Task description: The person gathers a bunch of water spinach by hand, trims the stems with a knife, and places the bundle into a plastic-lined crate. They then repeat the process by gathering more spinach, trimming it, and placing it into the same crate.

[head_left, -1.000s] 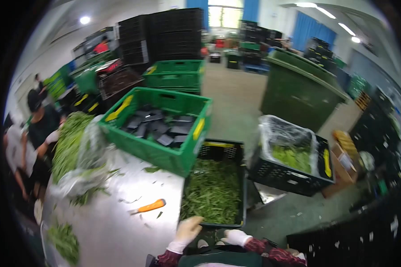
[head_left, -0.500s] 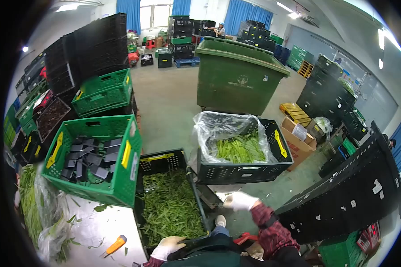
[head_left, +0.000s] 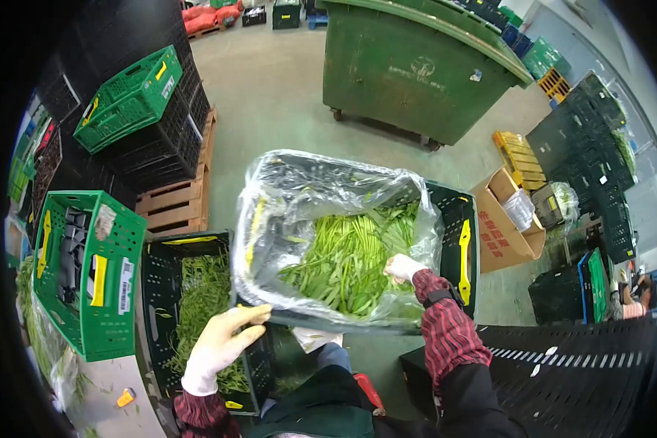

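A black crate (head_left: pixel 466 252) lined with clear plastic (head_left: pixel 270 197) holds long green leafy stems (head_left: pixel 350 255). My right hand (head_left: pixel 405 269), in a white glove, is inside its front right part with the fingers curled at the leaves; what it holds, if anything, is hidden. At the crate's front left corner is my gloved left hand (head_left: pixel 230 339), its thumb and fingers apart, fingertips at the rim. Below that hand, a second black crate (head_left: pixel 153 292) contains loose cut greens (head_left: pixel 201 306).
Left stands a green crate (head_left: pixel 87 270) with dark pieces inside, near an orange cutter (head_left: pixel 126 397) on a white table (head_left: pixel 120 365). A large green bin (head_left: pixel 416 73) stands ahead. A cardboard box (head_left: pixel 500 226) is right of the lined crate. A co-worker (head_left: pixel 639 292) is at far right.
The view has shifted down and closer to the lined crate. My right hand has moved into it, onto the greens. My left hand has moved from the cut-greens crate to the lined crate's corner.
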Demonstrator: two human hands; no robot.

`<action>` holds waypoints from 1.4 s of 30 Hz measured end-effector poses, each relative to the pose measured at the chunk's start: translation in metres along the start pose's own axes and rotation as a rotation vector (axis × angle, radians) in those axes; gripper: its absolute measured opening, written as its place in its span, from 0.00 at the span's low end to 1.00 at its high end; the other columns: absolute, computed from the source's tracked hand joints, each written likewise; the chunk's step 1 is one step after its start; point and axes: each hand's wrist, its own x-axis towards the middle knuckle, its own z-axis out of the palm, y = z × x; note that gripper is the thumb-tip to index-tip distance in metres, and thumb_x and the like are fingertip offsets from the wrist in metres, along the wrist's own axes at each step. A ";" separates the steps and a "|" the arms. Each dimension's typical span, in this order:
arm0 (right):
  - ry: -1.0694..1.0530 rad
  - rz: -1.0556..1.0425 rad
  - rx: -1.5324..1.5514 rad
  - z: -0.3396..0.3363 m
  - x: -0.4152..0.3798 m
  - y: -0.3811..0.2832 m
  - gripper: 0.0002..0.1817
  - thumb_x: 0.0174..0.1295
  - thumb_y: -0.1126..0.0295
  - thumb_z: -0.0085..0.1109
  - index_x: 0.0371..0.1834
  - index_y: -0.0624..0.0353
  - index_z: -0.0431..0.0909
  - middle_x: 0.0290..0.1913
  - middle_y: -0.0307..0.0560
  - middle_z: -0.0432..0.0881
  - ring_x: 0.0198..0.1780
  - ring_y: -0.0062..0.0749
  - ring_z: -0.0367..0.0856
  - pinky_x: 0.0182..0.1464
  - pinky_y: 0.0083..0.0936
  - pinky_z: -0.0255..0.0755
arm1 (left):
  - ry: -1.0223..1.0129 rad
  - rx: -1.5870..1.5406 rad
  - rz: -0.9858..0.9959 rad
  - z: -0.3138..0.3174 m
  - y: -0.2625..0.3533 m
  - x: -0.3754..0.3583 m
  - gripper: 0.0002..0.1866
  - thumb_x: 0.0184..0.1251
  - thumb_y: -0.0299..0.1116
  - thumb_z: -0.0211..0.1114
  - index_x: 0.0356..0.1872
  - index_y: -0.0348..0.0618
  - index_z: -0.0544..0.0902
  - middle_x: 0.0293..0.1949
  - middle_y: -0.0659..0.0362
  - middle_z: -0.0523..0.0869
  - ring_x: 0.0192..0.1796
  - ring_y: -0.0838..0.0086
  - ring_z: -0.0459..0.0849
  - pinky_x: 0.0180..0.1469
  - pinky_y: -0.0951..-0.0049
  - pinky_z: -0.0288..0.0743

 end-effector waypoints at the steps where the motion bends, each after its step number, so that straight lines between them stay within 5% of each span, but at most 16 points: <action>1: -0.076 -0.020 -0.082 -0.009 0.010 0.019 0.13 0.57 0.61 0.58 0.32 0.62 0.82 0.19 0.50 0.80 0.20 0.35 0.79 0.27 0.30 0.73 | -0.001 -0.001 -0.018 0.010 0.017 0.025 0.21 0.61 0.36 0.65 0.56 0.41 0.79 0.45 0.51 0.85 0.48 0.62 0.82 0.53 0.68 0.73; 2: -0.091 -0.022 -0.076 -0.021 0.023 0.053 0.13 0.57 0.61 0.58 0.32 0.62 0.82 0.19 0.50 0.80 0.20 0.35 0.79 0.27 0.30 0.73 | -0.073 0.065 0.068 0.019 0.032 0.047 0.22 0.62 0.36 0.65 0.56 0.41 0.79 0.45 0.51 0.85 0.48 0.61 0.82 0.53 0.68 0.73; 4: 0.058 -0.248 -1.289 -0.042 0.045 0.128 0.12 0.59 0.64 0.56 0.32 0.63 0.81 0.21 0.51 0.81 0.19 0.34 0.79 0.27 0.30 0.73 | -0.154 0.131 0.136 0.032 0.045 0.079 0.22 0.62 0.36 0.65 0.57 0.41 0.78 0.45 0.50 0.84 0.48 0.61 0.82 0.52 0.68 0.73; 6: 0.950 0.196 -0.499 -0.067 0.019 0.110 0.11 0.58 0.66 0.56 0.32 0.64 0.81 0.22 0.51 0.82 0.23 0.35 0.82 0.29 0.33 0.75 | -0.235 0.209 0.086 0.042 0.048 0.107 0.22 0.62 0.36 0.64 0.58 0.42 0.78 0.45 0.49 0.83 0.48 0.59 0.81 0.51 0.68 0.73; 8: 1.078 0.243 0.185 -0.097 0.012 0.082 0.11 0.58 0.69 0.50 0.29 0.60 0.83 0.30 0.56 0.84 0.34 0.47 0.84 0.36 0.40 0.76 | -0.259 0.325 0.024 0.053 0.053 0.140 0.21 0.63 0.37 0.64 0.56 0.40 0.79 0.48 0.48 0.84 0.51 0.62 0.82 0.54 0.69 0.72; 9: 0.945 0.238 0.094 -0.095 0.024 0.093 0.11 0.56 0.69 0.51 0.27 0.60 0.83 0.32 0.57 0.84 0.35 0.47 0.84 0.36 0.40 0.76 | -0.252 0.286 0.005 0.065 0.053 0.158 0.20 0.63 0.37 0.63 0.55 0.41 0.79 0.48 0.48 0.84 0.51 0.62 0.82 0.54 0.69 0.72; 10: 0.633 0.007 -0.767 -0.091 0.027 0.091 0.09 0.53 0.68 0.55 0.24 0.59 0.84 0.29 0.57 0.83 0.33 0.49 0.84 0.36 0.41 0.77 | -0.243 0.245 -0.011 0.082 0.051 0.175 0.19 0.64 0.37 0.63 0.54 0.41 0.80 0.48 0.48 0.84 0.51 0.62 0.82 0.54 0.69 0.72; 11: 0.446 -0.053 -0.806 -0.077 0.034 0.077 0.09 0.49 0.66 0.59 0.21 0.58 0.84 0.27 0.56 0.83 0.31 0.50 0.83 0.36 0.39 0.77 | -0.211 0.236 0.019 0.104 0.043 0.193 0.19 0.64 0.37 0.62 0.53 0.41 0.80 0.48 0.48 0.84 0.51 0.62 0.82 0.54 0.69 0.73; 12: 0.302 -0.128 -0.685 -0.052 0.053 0.083 0.10 0.48 0.64 0.60 0.22 0.60 0.84 0.30 0.58 0.83 0.32 0.52 0.83 0.37 0.39 0.78 | -0.175 0.225 0.051 0.129 0.031 0.214 0.19 0.64 0.38 0.61 0.53 0.40 0.81 0.49 0.48 0.84 0.52 0.62 0.82 0.55 0.69 0.73; 14: 0.214 0.193 0.204 -0.028 0.040 0.053 0.23 0.53 0.51 0.62 0.24 0.66 0.82 0.34 0.65 0.82 0.37 0.57 0.82 0.42 0.43 0.76 | -0.103 0.055 0.024 0.198 -0.007 0.231 0.21 0.64 0.41 0.60 0.54 0.40 0.80 0.51 0.48 0.83 0.53 0.62 0.81 0.56 0.69 0.72; 18: 0.609 0.468 -0.055 0.003 0.031 0.073 0.33 0.43 0.46 0.72 0.36 0.71 0.82 0.33 0.63 0.84 0.40 0.47 0.85 0.45 0.37 0.77 | -0.792 0.196 -0.029 0.286 -0.041 0.188 0.22 0.65 0.45 0.58 0.55 0.42 0.79 0.46 0.46 0.84 0.50 0.56 0.82 0.53 0.62 0.74; 21: 0.274 0.532 -0.102 0.008 0.021 0.103 0.35 0.38 0.46 0.75 0.41 0.67 0.82 0.43 0.61 0.84 0.47 0.49 0.83 0.50 0.35 0.77 | -0.834 0.361 0.069 0.304 -0.023 0.171 0.18 0.66 0.44 0.56 0.48 0.43 0.82 0.39 0.45 0.85 0.44 0.51 0.83 0.48 0.58 0.75; 25: -0.182 0.687 -0.056 0.026 0.033 0.153 0.56 0.35 0.41 0.75 0.66 0.65 0.65 0.68 0.58 0.65 0.69 0.46 0.64 0.68 0.38 0.61 | -0.812 0.287 0.099 0.289 -0.001 0.166 0.16 0.67 0.43 0.54 0.40 0.43 0.84 0.34 0.46 0.84 0.40 0.49 0.83 0.45 0.56 0.76; 32: 0.158 0.739 0.015 0.042 0.033 0.169 0.42 0.32 0.48 0.76 0.48 0.70 0.80 0.51 0.61 0.81 0.54 0.43 0.81 0.55 0.36 0.74 | -0.733 0.216 0.151 0.284 -0.013 0.156 0.16 0.68 0.41 0.53 0.40 0.42 0.84 0.36 0.48 0.85 0.37 0.53 0.84 0.45 0.59 0.77; 40: 0.035 0.833 -0.096 0.037 0.027 0.155 0.43 0.46 0.43 0.66 0.62 0.62 0.71 0.64 0.58 0.71 0.67 0.49 0.67 0.67 0.38 0.62 | -0.730 0.141 0.160 0.271 -0.031 0.152 0.19 0.69 0.44 0.52 0.48 0.42 0.82 0.44 0.49 0.85 0.45 0.56 0.84 0.50 0.60 0.76; 42: 0.170 0.768 0.007 0.044 0.032 0.182 0.38 0.33 0.52 0.71 0.48 0.68 0.79 0.55 0.61 0.79 0.54 0.46 0.79 0.57 0.33 0.72 | -0.768 0.131 0.115 0.264 -0.033 0.153 0.20 0.69 0.44 0.52 0.49 0.41 0.82 0.47 0.49 0.84 0.49 0.55 0.82 0.53 0.60 0.75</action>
